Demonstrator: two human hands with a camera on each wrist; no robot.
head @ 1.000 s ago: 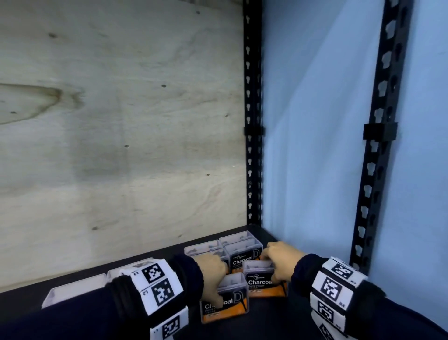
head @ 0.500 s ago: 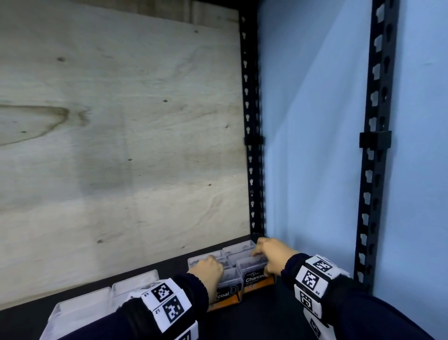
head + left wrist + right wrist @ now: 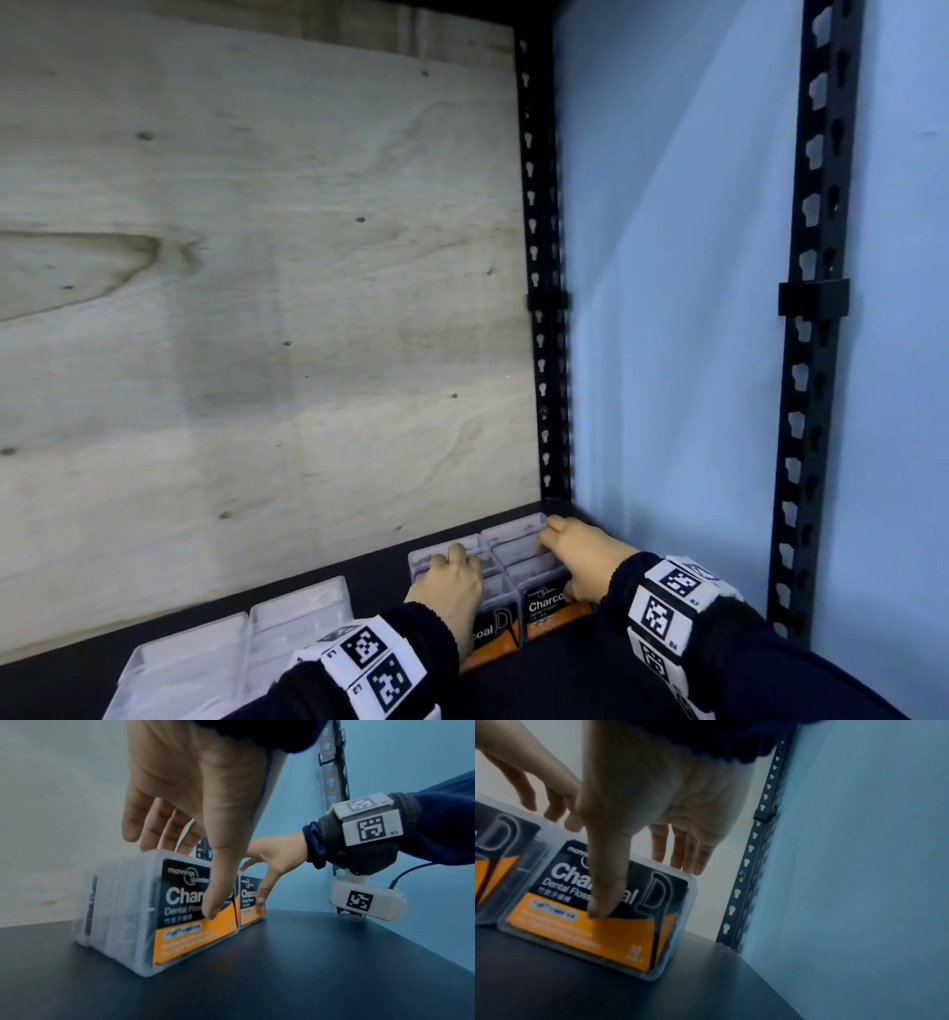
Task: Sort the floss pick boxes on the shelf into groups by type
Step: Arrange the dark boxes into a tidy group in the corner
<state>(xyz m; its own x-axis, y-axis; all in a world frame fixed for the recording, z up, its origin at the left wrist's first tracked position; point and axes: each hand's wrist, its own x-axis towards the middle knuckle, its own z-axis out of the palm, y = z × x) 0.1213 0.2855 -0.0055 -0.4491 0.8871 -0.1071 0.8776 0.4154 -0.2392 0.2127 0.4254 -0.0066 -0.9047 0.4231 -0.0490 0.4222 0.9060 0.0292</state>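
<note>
Several clear floss pick boxes with black-and-orange "Charcoal" labels stand packed in the back right corner of the dark shelf [image 3: 565, 678]. My left hand [image 3: 452, 580] lies over the front left charcoal box [image 3: 185, 939], its straight fingers on the lid and its thumb pressing the label. My right hand [image 3: 580, 560] lies the same way over the front right charcoal box [image 3: 590, 933], fingers along the top and thumb on the front face. The two front boxes touch side by side. The boxes behind are partly hidden by my hands.
Clear boxes with white contents [image 3: 298, 616] sit in a group at the left front of the shelf. A plywood back panel [image 3: 257, 308], a blue side wall [image 3: 667, 308] and black perforated posts [image 3: 544, 308] close in the corner.
Both hands have slid the two front charcoal boxes back and to the right, against the other charcoal boxes in the corner. The head view has tilted and shifted.
</note>
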